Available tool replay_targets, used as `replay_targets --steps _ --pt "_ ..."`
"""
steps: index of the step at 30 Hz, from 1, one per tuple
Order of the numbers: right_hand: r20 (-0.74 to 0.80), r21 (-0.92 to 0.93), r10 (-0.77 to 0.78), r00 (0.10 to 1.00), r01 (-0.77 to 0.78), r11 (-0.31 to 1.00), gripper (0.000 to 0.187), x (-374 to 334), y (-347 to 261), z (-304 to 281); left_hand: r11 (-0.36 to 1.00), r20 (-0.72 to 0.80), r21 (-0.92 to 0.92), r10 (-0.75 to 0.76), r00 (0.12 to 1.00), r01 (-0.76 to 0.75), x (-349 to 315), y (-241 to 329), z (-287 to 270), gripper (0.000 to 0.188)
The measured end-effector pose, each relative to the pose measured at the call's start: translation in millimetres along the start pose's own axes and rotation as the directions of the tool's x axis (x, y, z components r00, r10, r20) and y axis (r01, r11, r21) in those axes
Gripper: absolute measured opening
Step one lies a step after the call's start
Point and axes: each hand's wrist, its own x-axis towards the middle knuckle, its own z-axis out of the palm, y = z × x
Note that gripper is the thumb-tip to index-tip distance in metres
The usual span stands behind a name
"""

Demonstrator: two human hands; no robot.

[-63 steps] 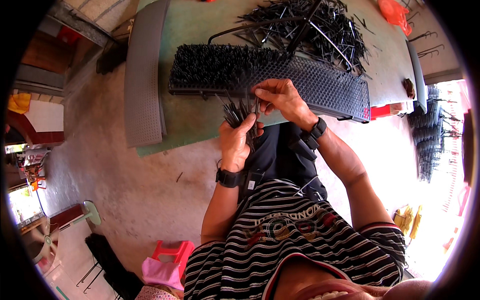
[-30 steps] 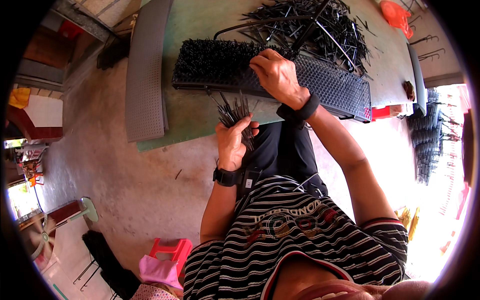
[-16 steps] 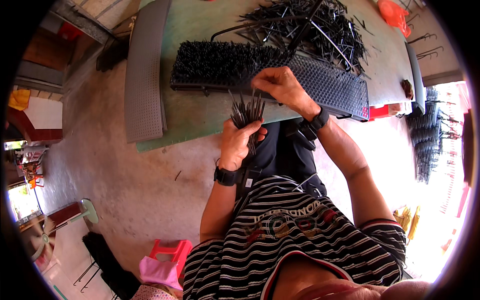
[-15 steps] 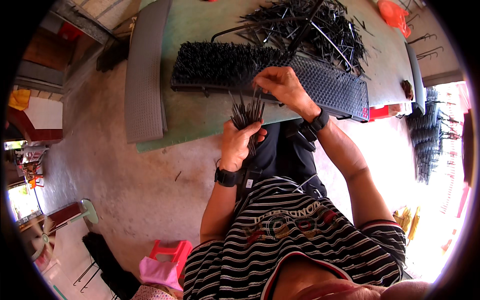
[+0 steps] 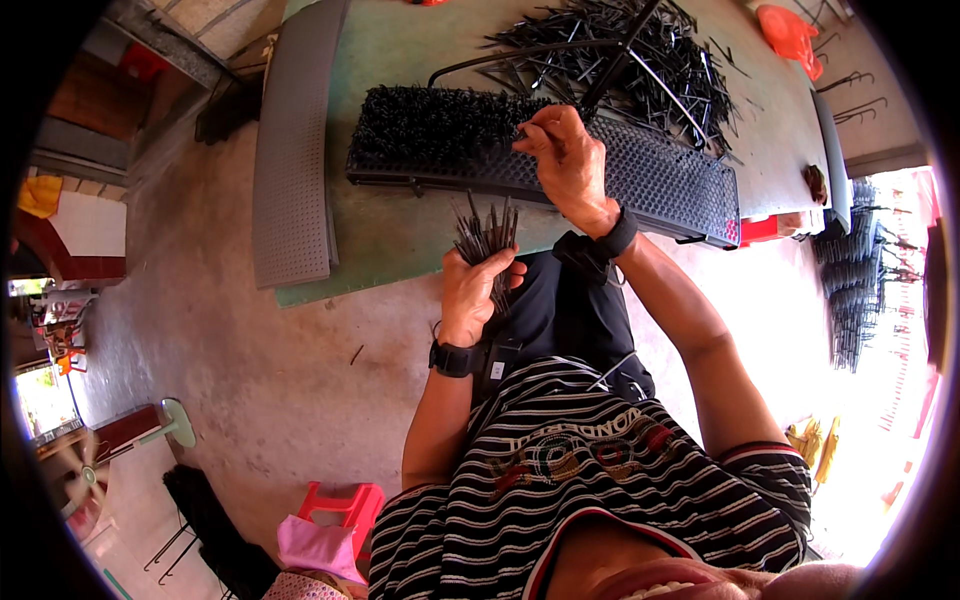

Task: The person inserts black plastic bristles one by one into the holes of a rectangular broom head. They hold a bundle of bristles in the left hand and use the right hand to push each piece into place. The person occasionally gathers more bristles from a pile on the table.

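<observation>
My left hand (image 5: 467, 297) is closed around a bundle of thin dark strips (image 5: 485, 238), their ends fanning upward, just off the table's near edge. Over the long black perforated panel (image 5: 668, 178), my right hand (image 5: 570, 165) is pinched, with its fingertips at the border of a dense patch of upright black bristles (image 5: 430, 120). Whatever sits in that pinch is too small and dark to make out. The bristles fill the panel's left part. Bare holes show on its right part.
A large heap of loose black strips (image 5: 660, 70) lies behind the panel on the green table (image 5: 385, 225). A black metal frame (image 5: 615, 65) rises over it. Grey perforated sheets (image 5: 295, 160) rest along the table's left side. A red stool (image 5: 345, 510) stands lower left.
My right hand has moved up and away from the bundle to the bristles' border on the panel. My left hand keeps hold of the strips and has barely shifted.
</observation>
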Motion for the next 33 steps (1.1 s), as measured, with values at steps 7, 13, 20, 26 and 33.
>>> replay_targets --steps 7,13,20,26,33 --pt "0.232 -0.303 -0.180 0.956 0.246 0.921 0.009 5 -1 1 1.000 -0.023 0.002 0.016 1.000 -0.016 -4 6 0 0.012" --pt "0.524 -0.514 -0.154 0.838 0.455 0.727 0.012 19 -6 -2 1.000 -0.003 0.022 0.005 1.000 -0.005 -4 6 -1 0.014" --pt "0.795 -0.159 0.003 0.606 0.205 0.966 0.015 1 -12 -19 1.000 0.092 0.018 -0.021 0.995 0.020 -3 8 7 0.017" --pt "0.645 -0.120 0.107 0.757 -0.038 0.992 0.012 1 0 -24 0.999 0.123 0.043 -0.037 0.992 0.032 0 6 12 0.015" --pt "0.171 0.209 0.300 0.938 -0.332 0.920 0.013 5 -12 -18 0.999 0.051 0.008 -0.041 0.998 0.041 3 0 7 0.017"
